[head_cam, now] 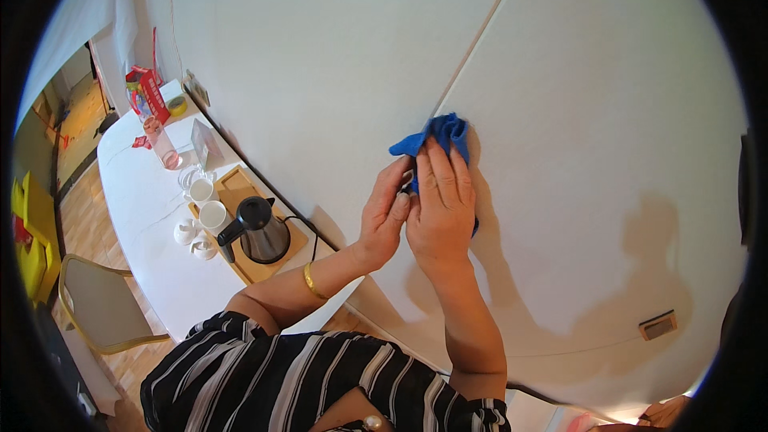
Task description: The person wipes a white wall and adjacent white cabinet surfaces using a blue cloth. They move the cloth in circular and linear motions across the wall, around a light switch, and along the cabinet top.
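A crumpled blue cloth (pixel 450 129) is pressed against a white wall panel (pixel 324 84). It sits at the lower end of a thin trim strip (pixel 480 39) that runs up the wall. My right hand (pixel 443 210) lies over the cloth with its fingers extended, holding it to the wall. Close beside it is my left hand (pixel 387 210), its fingertips at the cloth's left edge. A small dark item (pixel 410 184) shows between the two hands, too covered to identify. Whether the left hand grips the cloth is hidden.
Left of me stands a white table (pixel 129 192) bearing an electric kettle (pixel 264 240) on a wooden tray (pixel 294 243), white cups (pixel 212 215), a pink bottle (pixel 162 144) and a red box (pixel 150 96). A chair (pixel 108 300) is beside it. A wall socket (pixel 658 325) is low right.
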Available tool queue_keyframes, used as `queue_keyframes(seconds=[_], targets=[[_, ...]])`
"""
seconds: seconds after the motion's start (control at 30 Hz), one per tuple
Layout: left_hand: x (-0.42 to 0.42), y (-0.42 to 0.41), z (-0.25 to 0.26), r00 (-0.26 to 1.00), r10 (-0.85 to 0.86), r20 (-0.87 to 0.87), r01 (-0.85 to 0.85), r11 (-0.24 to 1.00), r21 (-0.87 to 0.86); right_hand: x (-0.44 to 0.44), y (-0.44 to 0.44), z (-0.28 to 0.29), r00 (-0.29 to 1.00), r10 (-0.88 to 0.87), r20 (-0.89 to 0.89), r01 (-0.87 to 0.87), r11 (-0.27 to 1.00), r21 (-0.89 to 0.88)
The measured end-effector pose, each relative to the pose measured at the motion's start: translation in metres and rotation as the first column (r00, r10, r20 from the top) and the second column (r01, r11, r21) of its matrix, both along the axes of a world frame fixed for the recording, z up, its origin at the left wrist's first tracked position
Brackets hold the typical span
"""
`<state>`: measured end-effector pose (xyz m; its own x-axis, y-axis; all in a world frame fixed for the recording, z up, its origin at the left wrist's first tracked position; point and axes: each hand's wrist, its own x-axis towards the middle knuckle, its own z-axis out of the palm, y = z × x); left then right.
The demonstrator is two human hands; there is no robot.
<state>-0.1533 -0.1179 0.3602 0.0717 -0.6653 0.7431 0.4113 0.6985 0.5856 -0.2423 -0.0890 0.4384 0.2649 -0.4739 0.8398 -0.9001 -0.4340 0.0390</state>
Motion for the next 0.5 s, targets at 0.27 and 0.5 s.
queue_keyframes(seconds=[0.27, 0.5], targets=[[-0.005, -0.007, -0.009, 0.907, 0.370, 0.202, -0.306, 0.908, -0.287, -0.015, 0.015, -0.011, 0.968, 0.185, 0.171, -0.196, 0.979, 0.053], [0.017, -0.036, 0.007, 0.799, 0.573, 0.184, -0.478, 0.790, -0.383, -0.030, 0.017, -0.015, 0.986, 0.127, 0.106, -0.118, 0.989, -0.084]])
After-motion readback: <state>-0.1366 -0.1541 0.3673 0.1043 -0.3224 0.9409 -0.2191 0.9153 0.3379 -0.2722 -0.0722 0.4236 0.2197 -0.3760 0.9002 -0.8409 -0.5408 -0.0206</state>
